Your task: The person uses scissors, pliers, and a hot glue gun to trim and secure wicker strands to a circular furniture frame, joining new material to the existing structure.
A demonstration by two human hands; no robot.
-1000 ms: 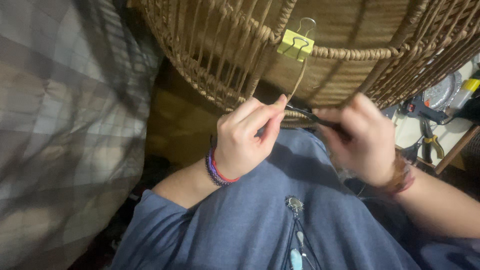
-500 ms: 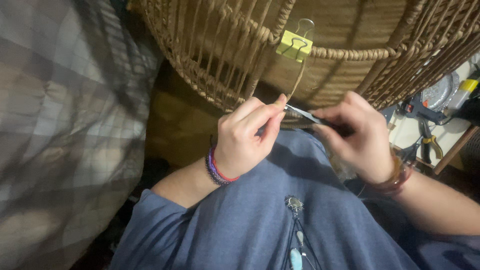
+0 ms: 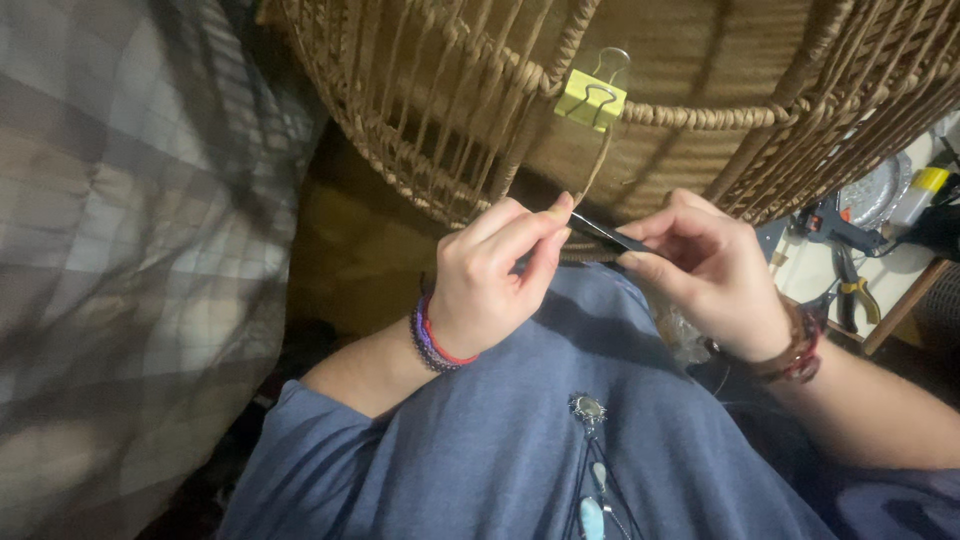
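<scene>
Item: woven basket (image 3: 700, 100), large, tan cord over a frame, held against the lap of a person in a blue shirt (image 3: 520, 440).

Change noted: against the view a second ago, the right hand (image 3: 715, 275) has drawn slightly back toward the body, and the dark slim tool (image 3: 610, 237) now shows a longer bare length between the two hands. The left hand (image 3: 495, 285) has hardly moved. The loose cord strand (image 3: 597, 175) hangs as before from the yellow binder clip (image 3: 591, 98). Judged from this, the work at the basket's lower edge is going on in small strokes, not finished; the clip remains holding the strand to the rim.

Grip, left: fingers curled in, thumb and forefinger pinched together at the lower end of the strand, close against the tool's tip. Bead bracelets (image 3: 432, 340) on the wrist.

Grip, right: fingers closed round the tool's handle end, tip pointing left toward the other hand. Whether the tool is tweezers or a needle cannot be told.

Surroundings: plaid blanket (image 3: 130, 250) at left; a small table (image 3: 900, 280) at right with pliers (image 3: 850, 290) and other tools; a pendant (image 3: 588, 410) on the shirt front.
</scene>
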